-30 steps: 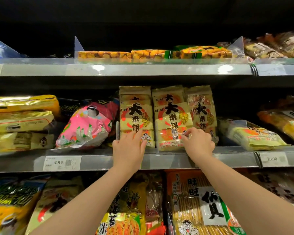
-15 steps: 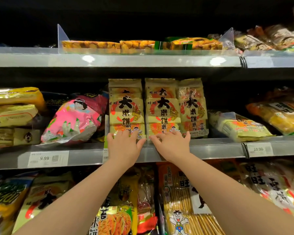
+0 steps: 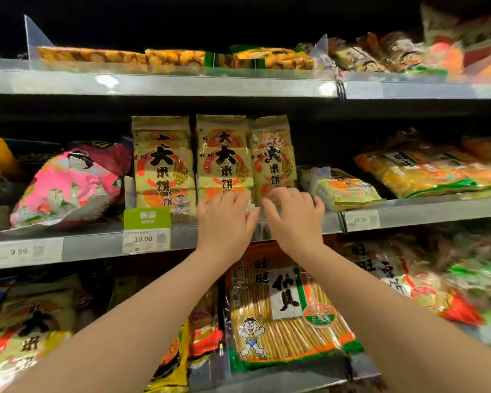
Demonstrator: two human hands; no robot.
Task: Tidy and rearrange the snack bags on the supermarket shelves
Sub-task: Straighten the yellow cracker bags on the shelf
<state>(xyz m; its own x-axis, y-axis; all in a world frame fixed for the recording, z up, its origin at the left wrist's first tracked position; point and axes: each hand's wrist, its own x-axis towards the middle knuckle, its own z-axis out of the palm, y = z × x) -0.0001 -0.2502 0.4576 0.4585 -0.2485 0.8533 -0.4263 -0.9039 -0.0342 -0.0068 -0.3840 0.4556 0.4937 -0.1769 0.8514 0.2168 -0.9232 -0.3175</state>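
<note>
1. A person's left hand (image 3: 226, 219) lies spread, fingers nearly straight, against the foot of the middle rice cracker bag (image 3: 223, 157) on the middle shelf (image 3: 97, 245). It grips nothing.
2. The right hand (image 3: 294, 217) is just beside it, thumb held apart and fingers fanned and lightly bent. Its blurred tips meet the bottom of the right rice cracker bag (image 3: 272, 154), and no pinch can be made out.
3. Three matching tan bags stand in one row at the shelf's front edge. The left rice cracker bag (image 3: 163, 163) is untouched, and the middle and right bags press side to side.
4. All three stand upright with the long axis vertical, printed fronts facing the aisle and sealed tops pointing up. The right bag turns slightly toward its neighbour.
5. One pink snack bag (image 3: 68, 185) lies tilted to the left of the row. One yellow-green pack (image 3: 343, 188) lies flat to the right.
6. Three price tags show on the rail: a 9.99 tag (image 3: 26, 252), a 10.90 tag (image 3: 146, 239) under a green sign (image 3: 147, 218), and a second 10.90 tag (image 3: 360, 220).
7. On the shelf below, a large cracker-stick bag (image 3: 281, 307) shows between the two forearms.
</note>
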